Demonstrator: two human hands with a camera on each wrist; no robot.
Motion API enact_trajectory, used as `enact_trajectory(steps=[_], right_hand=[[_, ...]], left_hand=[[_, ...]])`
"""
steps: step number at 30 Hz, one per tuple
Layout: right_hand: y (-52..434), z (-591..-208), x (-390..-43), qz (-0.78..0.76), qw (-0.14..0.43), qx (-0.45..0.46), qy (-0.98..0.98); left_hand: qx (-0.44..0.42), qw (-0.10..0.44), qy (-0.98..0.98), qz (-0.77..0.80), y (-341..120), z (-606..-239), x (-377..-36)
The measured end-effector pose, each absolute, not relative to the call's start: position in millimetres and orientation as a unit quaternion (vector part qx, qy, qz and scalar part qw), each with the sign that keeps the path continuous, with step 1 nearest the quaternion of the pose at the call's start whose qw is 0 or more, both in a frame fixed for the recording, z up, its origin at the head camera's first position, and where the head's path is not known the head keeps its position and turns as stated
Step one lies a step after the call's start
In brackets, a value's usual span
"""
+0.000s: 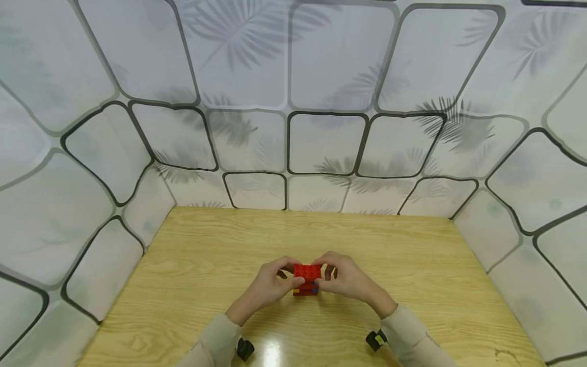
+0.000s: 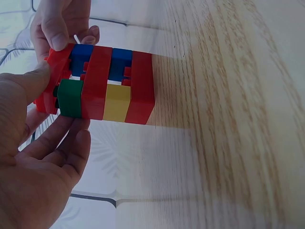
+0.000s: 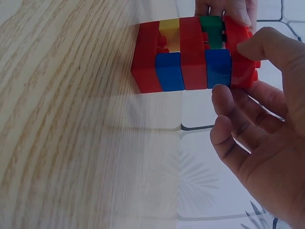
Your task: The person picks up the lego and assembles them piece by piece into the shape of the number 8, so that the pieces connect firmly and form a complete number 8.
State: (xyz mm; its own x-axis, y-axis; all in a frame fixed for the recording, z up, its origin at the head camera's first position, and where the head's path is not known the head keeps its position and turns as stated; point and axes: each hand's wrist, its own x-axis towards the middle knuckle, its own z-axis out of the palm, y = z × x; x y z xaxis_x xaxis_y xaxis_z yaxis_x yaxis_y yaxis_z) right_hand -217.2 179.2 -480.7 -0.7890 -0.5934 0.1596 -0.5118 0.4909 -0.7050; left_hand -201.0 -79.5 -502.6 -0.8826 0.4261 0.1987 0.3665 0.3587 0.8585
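A small stack of toy bricks (image 1: pixel 307 280) stands on the wooden table (image 1: pixel 192 265), near its front middle. Its red layers alternate with yellow, blue and green bricks (image 2: pixel 102 90). My left hand (image 1: pixel 285 273) pinches the red top brick (image 2: pixel 53 71) from the left, the thumb (image 2: pixel 26 86) lying on its side. From the right, my right hand (image 1: pixel 328 273) pinches the same top brick (image 3: pixel 240 52), thumb (image 3: pixel 267 47) against its edge. The other fingers (image 3: pixel 238 129) of that hand hang loosely curled beside the stack (image 3: pixel 190 55).
Walls with a grey tile and leaf pattern (image 1: pixel 293 102) enclose the table on the left, back and right. Both forearms wear light sleeves (image 1: pixel 412 336) with wrist cameras near the table's front edge.
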Motion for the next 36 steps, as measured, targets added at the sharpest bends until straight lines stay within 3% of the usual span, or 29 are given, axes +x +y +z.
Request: enact_trajectory(steps=[36], right_hand=[[182.9, -486.9, -217.0, -0.408, 0.051, -0.336, 0.847]], left_hand=[[0.239, 0.058, 0.828, 0.503, -83.5, -504.1, -207.9]])
